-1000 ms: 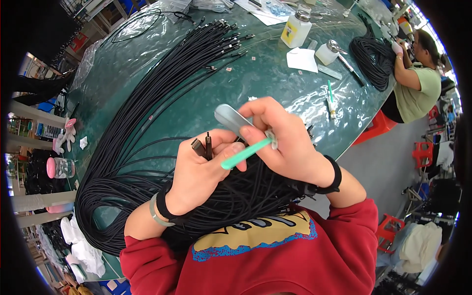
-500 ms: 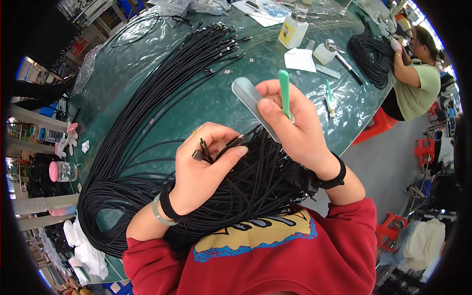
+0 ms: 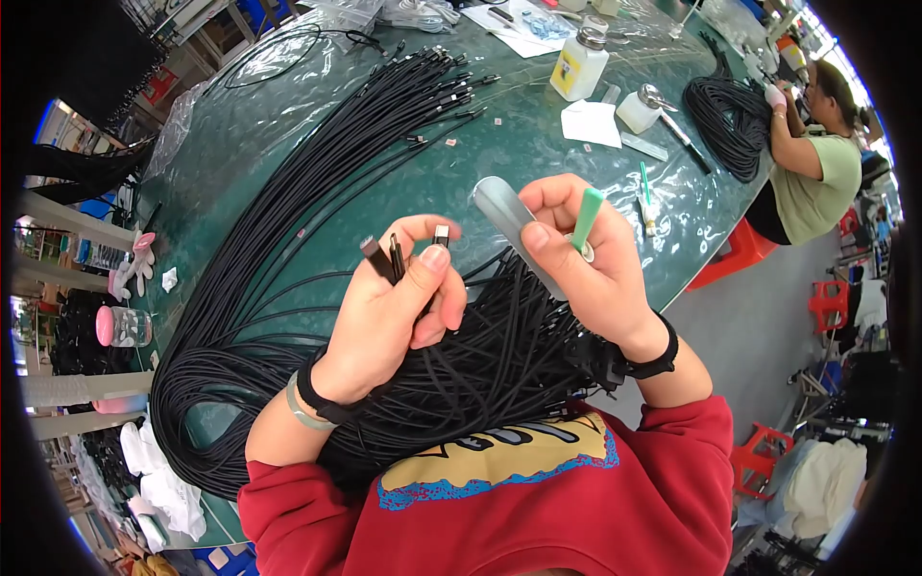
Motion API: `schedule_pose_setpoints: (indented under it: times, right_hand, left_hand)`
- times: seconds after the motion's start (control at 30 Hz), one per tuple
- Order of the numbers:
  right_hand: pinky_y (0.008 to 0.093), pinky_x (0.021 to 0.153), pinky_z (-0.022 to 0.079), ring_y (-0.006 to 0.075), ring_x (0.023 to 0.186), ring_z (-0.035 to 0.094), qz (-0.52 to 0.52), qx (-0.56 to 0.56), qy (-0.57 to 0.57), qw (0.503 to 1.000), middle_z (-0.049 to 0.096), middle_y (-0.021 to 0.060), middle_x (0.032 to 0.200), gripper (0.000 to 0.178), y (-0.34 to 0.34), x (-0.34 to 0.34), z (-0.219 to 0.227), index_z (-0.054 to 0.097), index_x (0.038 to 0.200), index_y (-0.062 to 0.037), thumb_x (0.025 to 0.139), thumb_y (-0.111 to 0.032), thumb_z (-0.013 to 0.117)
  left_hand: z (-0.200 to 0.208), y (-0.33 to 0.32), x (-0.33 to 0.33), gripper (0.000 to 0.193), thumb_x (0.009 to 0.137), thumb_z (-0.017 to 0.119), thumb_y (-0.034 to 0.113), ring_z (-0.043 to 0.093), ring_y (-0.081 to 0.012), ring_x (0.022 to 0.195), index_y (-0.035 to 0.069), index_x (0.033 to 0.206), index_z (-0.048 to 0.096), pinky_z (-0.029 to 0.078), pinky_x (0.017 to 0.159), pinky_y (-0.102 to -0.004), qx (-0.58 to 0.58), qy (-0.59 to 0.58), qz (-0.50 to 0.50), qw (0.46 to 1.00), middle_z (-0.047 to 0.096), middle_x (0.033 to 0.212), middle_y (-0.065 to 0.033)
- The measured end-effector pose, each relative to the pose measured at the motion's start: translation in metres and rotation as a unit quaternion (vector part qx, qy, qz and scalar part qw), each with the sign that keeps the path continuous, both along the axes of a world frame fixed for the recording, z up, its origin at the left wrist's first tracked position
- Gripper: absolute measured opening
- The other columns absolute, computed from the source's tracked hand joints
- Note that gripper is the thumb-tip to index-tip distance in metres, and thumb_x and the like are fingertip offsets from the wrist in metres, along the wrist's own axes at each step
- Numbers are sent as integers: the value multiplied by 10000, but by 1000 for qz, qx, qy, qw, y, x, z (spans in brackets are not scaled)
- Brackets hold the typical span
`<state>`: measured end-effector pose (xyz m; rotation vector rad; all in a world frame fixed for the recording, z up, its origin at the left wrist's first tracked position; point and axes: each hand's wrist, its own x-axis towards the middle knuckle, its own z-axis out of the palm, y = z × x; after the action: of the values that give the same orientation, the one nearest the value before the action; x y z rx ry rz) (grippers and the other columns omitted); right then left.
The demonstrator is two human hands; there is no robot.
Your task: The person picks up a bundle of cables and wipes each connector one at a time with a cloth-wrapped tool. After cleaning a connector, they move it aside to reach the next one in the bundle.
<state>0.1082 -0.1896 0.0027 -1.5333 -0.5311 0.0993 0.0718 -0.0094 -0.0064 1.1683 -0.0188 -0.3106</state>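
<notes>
My left hand (image 3: pixel 389 312) is closed around several black cable ends. A metal-tipped USB plug (image 3: pixel 442 234) stands up between its thumb and index finger. A wider black connector (image 3: pixel 376 257) and a slim plug (image 3: pixel 397 257) stick out beside the thumb. To the right, my right hand (image 3: pixel 605 274) grips a grey, rounded-end flat strip (image 3: pixel 504 216), pinched by the thumb. The same hand also holds a green-handled stick (image 3: pixel 585 219), whose lower end is hidden by the fingers. The strip and the USB plug are apart. Under both hands lies a heap of black cables (image 3: pixel 499 355).
A long bundle of black cables (image 3: pixel 317 173) curves over the green table (image 3: pixel 538 144). At the back stand a white bottle (image 3: pixel 579 67) and a smaller pump bottle (image 3: pixel 638 110), near a marker pen (image 3: pixel 685 144). A co-worker (image 3: pixel 816 163) sits at the right by coiled cables (image 3: pixel 727 125).
My left hand has turned and risen, so the plugs now point upward and the USB plug's metal end shows. My right hand has shifted slightly right and down with the strip and green stick.
</notes>
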Motion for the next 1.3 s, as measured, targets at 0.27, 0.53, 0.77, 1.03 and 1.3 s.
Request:
schedule_pose_setpoints:
  times: [0.27, 0.53, 0.77, 1.03, 1.3]
  right_hand:
    - [191, 549, 358, 40, 614, 453, 8, -73, -65, 995, 522, 9, 706, 171, 4, 2, -8, 491, 952, -3, 803, -72, 541]
    - [201, 517, 365, 66, 590, 483, -1, -204, -209, 957, 499, 54, 659, 158, 17, 5, -5, 508, 914, -10, 773, -54, 566]
    - [237, 515, 396, 112, 572, 516, -18, -130, -138, 982, 521, 68, 644, 140, 29, 17, 2, 495, 904, -13, 791, -79, 544]
    - [248, 555, 409, 108, 631, 527, 3, -196, -135, 971, 548, 62, 682, 150, 26, 8, -4, 474, 925, -4, 832, -119, 499]
    - [243, 565, 403, 100, 614, 519, -36, -125, -88, 988, 545, 59, 666, 160, 26, 25, 5, 478, 927, -2, 828, -122, 513]
  left_hand:
    - [-1, 3, -1, 242, 876, 474, 212, 295, -28, 425, -16, 898, 553, 237, 384, -178, 28, 0, -7, 1000, 440, 540, 20]
    - [1, -6, -9, 205, 867, 485, 170, 317, -29, 437, -14, 861, 576, 243, 398, -186, 111, -29, 3, 993, 425, 515, 36]
    - [-3, -4, -5, 173, 861, 482, 126, 345, -26, 457, -19, 873, 576, 253, 414, -184, 166, -38, -8, 985, 421, 514, 38]
    - [-2, -8, -9, 151, 858, 481, 95, 362, -25, 473, -23, 881, 572, 262, 424, -179, 156, -33, -1, 987, 434, 535, 32]
    - [-3, -6, -7, 158, 855, 479, 83, 378, -20, 502, -19, 946, 559, 273, 436, -174, 145, -72, -6, 987, 466, 590, 27]
